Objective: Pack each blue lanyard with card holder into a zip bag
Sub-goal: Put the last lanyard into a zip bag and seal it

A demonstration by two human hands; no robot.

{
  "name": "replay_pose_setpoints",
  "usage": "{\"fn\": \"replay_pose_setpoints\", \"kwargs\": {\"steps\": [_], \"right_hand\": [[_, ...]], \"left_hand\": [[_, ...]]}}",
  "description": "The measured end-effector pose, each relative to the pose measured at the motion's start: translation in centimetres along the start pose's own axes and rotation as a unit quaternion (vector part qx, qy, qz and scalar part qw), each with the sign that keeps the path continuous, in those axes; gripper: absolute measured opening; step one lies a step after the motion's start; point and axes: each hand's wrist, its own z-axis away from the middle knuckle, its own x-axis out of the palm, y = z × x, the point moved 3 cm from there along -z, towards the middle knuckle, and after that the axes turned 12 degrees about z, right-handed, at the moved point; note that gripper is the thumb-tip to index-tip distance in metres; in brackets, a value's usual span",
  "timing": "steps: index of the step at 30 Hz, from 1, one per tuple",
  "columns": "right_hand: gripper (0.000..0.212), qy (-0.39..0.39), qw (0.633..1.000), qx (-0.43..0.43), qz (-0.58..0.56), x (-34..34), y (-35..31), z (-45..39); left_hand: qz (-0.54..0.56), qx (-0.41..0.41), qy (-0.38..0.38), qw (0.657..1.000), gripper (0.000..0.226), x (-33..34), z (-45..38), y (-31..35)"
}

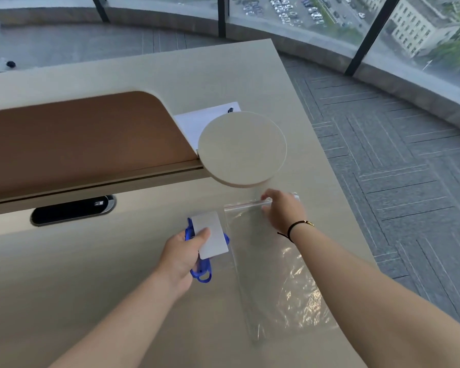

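My left hand grips a white card holder together with its folded blue lanyard, thumb on top of the card, just above the beige table. To the right lies a clear zip bag flat on the table, its zip end pointing away from me. My right hand pinches the bag's zip strip at the far end. The holder sits just left of the bag's mouth, outside the bag.
A round beige disc stands raised just beyond the bag's mouth. White paper lies behind it. A brown recessed panel and a black slot sit to the left. The table's edge runs diagonally on the right above grey carpet.
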Motion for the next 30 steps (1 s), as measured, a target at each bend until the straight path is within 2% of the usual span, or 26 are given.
{"fn": "replay_pose_setpoints", "kwargs": {"steps": [4, 8, 15, 19, 21, 24, 28, 30], "right_hand": [[0.02, 0.028, 0.999, -0.02, -0.015, 0.6, 0.4, 0.1], [0.032, 0.015, 0.999, -0.052, -0.002, 0.4, 0.3, -0.1], [0.008, -0.048, 0.998, -0.041, 0.015, 0.9, 0.1, -1.0], [0.03, -0.05, 0.997, -0.054, 0.022, 1.4, 0.3, -0.4], [0.033, -0.071, 0.995, -0.069, 0.018, 1.6, 0.3, -0.1], [0.023, -0.117, 0.989, -0.09, 0.021, 1.8, 0.0, 0.0], [0.007, -0.158, 0.976, -0.126, 0.081, 2.2, -0.6, 0.7], [0.012, -0.144, 0.976, -0.127, 0.107, 2.0, -0.8, 1.5]], "left_hand": [[0.007, -0.008, 0.002, 1.0, 0.021, 0.0, 0.0, -0.6], [0.003, -0.013, -0.007, 1.0, 0.024, -0.4, -0.1, -1.0], [0.004, -0.011, -0.005, 1.0, 0.024, -0.8, 0.1, -1.0], [0.005, -0.01, 0.006, 1.0, 0.02, -1.1, 0.1, -0.9], [0.011, -0.011, 0.012, 1.0, 0.021, -1.3, 0.1, -0.8], [0.009, -0.013, 0.014, 1.0, 0.024, -1.5, 0.2, -0.7], [0.011, -0.013, 0.018, 1.0, 0.023, -1.8, 0.6, -0.8], [0.009, -0.016, 0.024, 1.0, 0.025, -2.1, 0.6, -0.8]]}}
